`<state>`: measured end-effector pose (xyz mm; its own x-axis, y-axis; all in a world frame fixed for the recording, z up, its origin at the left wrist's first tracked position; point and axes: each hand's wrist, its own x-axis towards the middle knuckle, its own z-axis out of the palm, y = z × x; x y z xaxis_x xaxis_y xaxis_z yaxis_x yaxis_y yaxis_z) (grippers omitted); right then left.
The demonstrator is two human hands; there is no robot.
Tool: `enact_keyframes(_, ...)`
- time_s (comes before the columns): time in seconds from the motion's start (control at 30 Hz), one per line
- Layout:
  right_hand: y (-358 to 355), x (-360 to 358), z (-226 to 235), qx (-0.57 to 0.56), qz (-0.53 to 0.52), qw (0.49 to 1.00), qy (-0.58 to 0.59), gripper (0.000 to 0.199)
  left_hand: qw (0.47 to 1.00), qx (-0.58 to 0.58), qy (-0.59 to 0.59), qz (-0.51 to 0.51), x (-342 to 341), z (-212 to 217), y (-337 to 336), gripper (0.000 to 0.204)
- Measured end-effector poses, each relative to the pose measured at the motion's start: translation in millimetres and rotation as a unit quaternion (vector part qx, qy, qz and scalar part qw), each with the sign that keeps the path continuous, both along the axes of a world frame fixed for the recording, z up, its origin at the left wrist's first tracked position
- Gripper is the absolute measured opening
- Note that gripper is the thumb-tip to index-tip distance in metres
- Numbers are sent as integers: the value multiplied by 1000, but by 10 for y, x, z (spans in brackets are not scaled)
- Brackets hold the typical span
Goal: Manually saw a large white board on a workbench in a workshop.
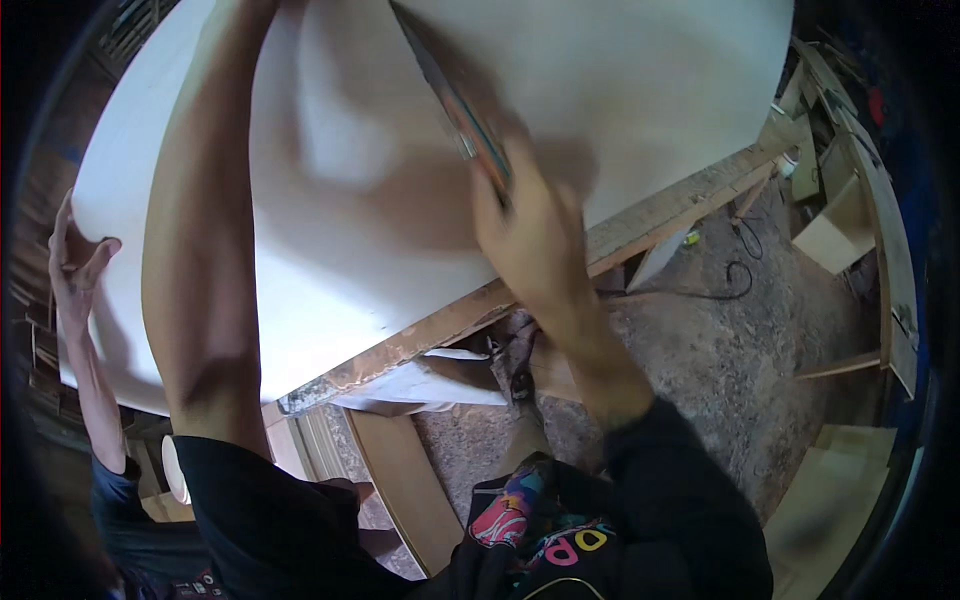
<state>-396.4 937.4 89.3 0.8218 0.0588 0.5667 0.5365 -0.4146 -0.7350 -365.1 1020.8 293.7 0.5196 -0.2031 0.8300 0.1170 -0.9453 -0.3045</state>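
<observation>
Sheet (350, 260), broad and white, over wooden workbench (680, 207), reaching past its near-left corner. Left forearm (205, 220) above, hand out of view, no telling how its fingers stand; right hand (537, 235) near the workbench's near edge, fingers curled around long-bladed tool (452, 108) over the sheet; co-worker's hand (78, 262) at the sheet's left edge, thumb spread.

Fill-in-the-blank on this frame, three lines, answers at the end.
1. The person's right hand grips a long-bladed tool over a large sheet coloured ____.
2. The person's left forearm crosses the sheet and leaves the picture at its ____ edge.
3. A co-worker's hand is at the sheet's ____ side as pictured.

Missing words: white; top; left
</observation>
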Motion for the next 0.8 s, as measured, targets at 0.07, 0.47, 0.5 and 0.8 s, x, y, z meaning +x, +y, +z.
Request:
enact_keyframes(0.07, 224, 238, 382, -38, -11, 999, -33, 21, 1000, 12, 6, 16, 152, 130, 97, 52)
enact_keyframes(0.47, 173, -349, -638, 36, -15, 992, -118, 29, 998, 35, 22, 51, -561, -590, -1106, 51)
enact_keyframes(0.5, 278, -44, -162, 27, -7, 995, -95, 24, 998, 34, 24, 39, -568, -520, -1195, 51)
enact_keyframes(0.8, 183, 39, 20, 97, 143, 984, -38, 32, 997, 32, 22, 61, 304, 169, 316, 51)
